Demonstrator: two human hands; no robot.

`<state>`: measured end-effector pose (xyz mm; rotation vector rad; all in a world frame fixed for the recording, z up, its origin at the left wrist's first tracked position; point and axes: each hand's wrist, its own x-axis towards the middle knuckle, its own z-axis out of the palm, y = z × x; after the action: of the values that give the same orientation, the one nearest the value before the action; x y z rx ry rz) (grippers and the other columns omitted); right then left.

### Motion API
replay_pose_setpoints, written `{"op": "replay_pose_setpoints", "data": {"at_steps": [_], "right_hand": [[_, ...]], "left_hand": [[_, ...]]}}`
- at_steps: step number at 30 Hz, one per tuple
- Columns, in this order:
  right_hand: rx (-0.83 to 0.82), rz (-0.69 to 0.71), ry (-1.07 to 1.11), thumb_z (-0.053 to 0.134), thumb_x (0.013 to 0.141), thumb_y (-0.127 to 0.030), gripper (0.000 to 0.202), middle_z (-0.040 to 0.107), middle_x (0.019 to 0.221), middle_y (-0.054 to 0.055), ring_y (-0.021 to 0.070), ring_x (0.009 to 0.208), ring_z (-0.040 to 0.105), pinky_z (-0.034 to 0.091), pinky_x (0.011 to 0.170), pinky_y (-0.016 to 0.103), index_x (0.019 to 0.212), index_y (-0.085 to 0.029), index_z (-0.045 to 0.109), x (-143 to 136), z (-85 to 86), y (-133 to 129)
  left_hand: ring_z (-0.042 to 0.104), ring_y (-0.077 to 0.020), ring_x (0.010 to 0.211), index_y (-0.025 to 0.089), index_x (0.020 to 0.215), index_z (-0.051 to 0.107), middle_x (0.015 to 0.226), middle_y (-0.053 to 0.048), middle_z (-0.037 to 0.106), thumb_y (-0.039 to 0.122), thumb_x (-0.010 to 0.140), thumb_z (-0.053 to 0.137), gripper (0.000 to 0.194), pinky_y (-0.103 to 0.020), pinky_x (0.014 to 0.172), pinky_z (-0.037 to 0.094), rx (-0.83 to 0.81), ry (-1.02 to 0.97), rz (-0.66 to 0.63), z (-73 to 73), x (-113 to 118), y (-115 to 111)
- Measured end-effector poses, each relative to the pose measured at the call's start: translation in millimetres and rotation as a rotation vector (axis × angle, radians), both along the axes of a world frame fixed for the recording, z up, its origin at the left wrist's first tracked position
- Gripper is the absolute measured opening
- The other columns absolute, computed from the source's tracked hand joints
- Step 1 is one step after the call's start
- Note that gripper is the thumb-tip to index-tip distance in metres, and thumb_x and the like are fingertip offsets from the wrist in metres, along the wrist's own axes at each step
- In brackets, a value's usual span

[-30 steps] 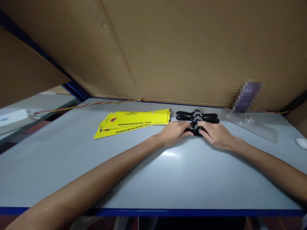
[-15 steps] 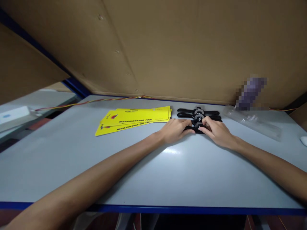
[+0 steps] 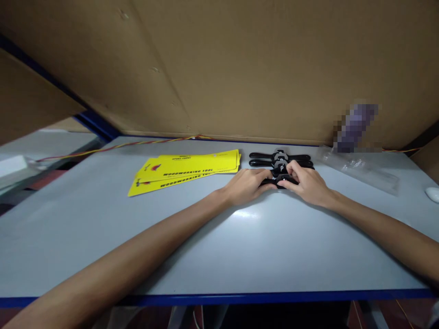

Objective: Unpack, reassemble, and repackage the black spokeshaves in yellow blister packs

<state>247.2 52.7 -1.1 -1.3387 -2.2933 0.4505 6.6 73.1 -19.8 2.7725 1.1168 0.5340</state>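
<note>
Several black spokeshaves with grey metal middles lie in a row, one behind another. The nearest spokeshave (image 3: 282, 178) is between my two hands. My left hand (image 3: 247, 185) is closed on its left handle, thumb in front and fingers behind. My right hand (image 3: 308, 184) pinches it near the middle and right side, with the index finger bent over the top. The right handle is hidden behind that hand. Just beyond my fingers lie the other spokeshaves, the farthest spokeshave (image 3: 297, 157) showing both handles.
Overlapping yellow cards (image 3: 185, 165) printed "WOODWORKING TOOL" lie left of the spokeshaves. To the right are a clear plastic bag (image 3: 370, 172) and a blurred-out purple item (image 3: 358, 127). A cardboard wall (image 3: 240, 68) rises behind the grey table (image 3: 206, 256); a twisted wire (image 3: 137, 143) runs along its back.
The view has shifted slightly. The nearest spokeshave's grey face, visible before, now looks mostly black, as if turned. My right fingers have shifted a little on it; my left hand stays at the handle.
</note>
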Motion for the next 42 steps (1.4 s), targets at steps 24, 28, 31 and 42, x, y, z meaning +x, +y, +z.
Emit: {"op": "replay_pose_setpoints", "data": {"at_steps": [24,28,31,42], "right_hand": [[0.003,0.097,0.141,0.056,0.098,-0.049,0.027,0.052,0.072,-0.004,0.0142,0.062,0.043,0.033,0.063,0.031,0.093,-0.025,0.044,6,-4.2,6],[-0.006,-0.02,0.03,0.07,0.086,-0.051,0.038,0.052,0.073,-0.004,0.0149,0.063,0.043,0.029,0.061,0.031,0.092,-0.026,0.041,0,1.4,2],[-0.048,0.141,0.073,0.061,0.094,-0.045,0.026,0.051,0.076,-0.004,0.0151,0.066,0.045,0.033,0.064,0.031,0.094,-0.026,0.043,8,3.8,5],[-0.039,0.046,0.034,0.07,0.087,-0.045,0.035,0.05,0.075,-0.005,0.0142,0.065,0.042,0.029,0.062,0.03,0.089,-0.026,0.04,2,5.3,2]], "left_hand": [[0.07,-0.0193,0.078,0.017,0.104,0.071,0.09,-0.006,0.075,0.054,0.105,0.052,0.041,-0.029,0.066,0.049,0.047,-0.111,-0.022,-4.9,-1,3],[0.071,-0.0196,0.079,0.017,0.107,0.071,0.089,-0.006,0.075,0.049,0.104,0.055,0.037,-0.029,0.068,0.049,0.03,-0.126,-0.045,-4.7,-1,4],[0.07,-0.0193,0.08,0.017,0.105,0.071,0.092,-0.006,0.075,0.049,0.103,0.057,0.035,-0.03,0.07,0.05,-0.003,-0.124,-0.035,-3.0,0,4],[0.071,-0.021,0.08,0.018,0.109,0.071,0.094,-0.007,0.075,0.049,0.105,0.053,0.037,-0.03,0.066,0.05,0.046,-0.065,-0.037,-5.7,-2,3]]}}
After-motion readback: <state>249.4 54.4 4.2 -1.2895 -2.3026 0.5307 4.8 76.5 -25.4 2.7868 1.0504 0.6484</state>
